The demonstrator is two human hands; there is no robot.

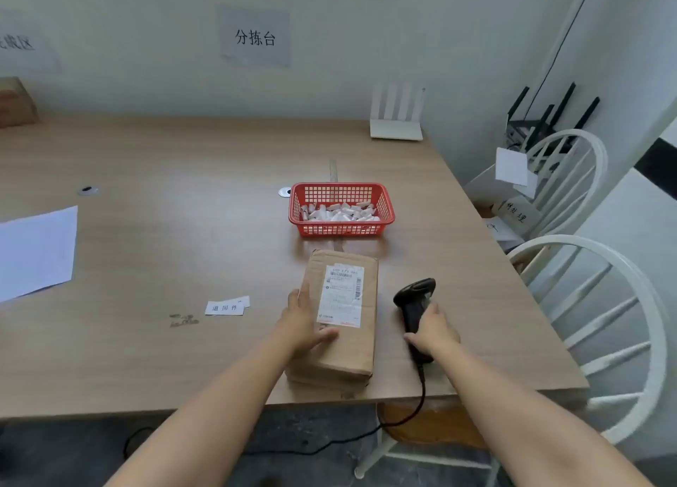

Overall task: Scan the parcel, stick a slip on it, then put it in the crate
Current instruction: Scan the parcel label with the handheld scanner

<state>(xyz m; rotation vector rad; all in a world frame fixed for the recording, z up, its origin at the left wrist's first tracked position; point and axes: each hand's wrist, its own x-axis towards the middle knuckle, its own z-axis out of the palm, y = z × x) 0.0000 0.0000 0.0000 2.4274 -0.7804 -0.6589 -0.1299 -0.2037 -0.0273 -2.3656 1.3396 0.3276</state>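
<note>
A pale wall closes off the back of the room, carrying a grey paper sign with printed characters, and below it a broad wood-grain bench fills most of the view, running to a near edge above a dark floor. Two white spindle-back chairs stand along the right side of the bench, and black router antennas rise behind the farther one. A white router stands at the bench's far right corner, and a loose white sheet lies at its left edge. The brown parcel lies flat near the front edge, long side pointing away from the person, with a white shipping label on its top face. The left hand rests spread and flat on the parcel's left top edge, fingers open, holding nothing. The right hand is wrapped around the handle of a black barcode scanner just to the right of the parcel, the scanner's head pointing away and its cable dropping over the bench edge. Beyond the parcel, close to its far end, sits a red mesh basket holding a heap of small white slips. Two small printed slips on the bench lie to the left of the parcel.
</note>
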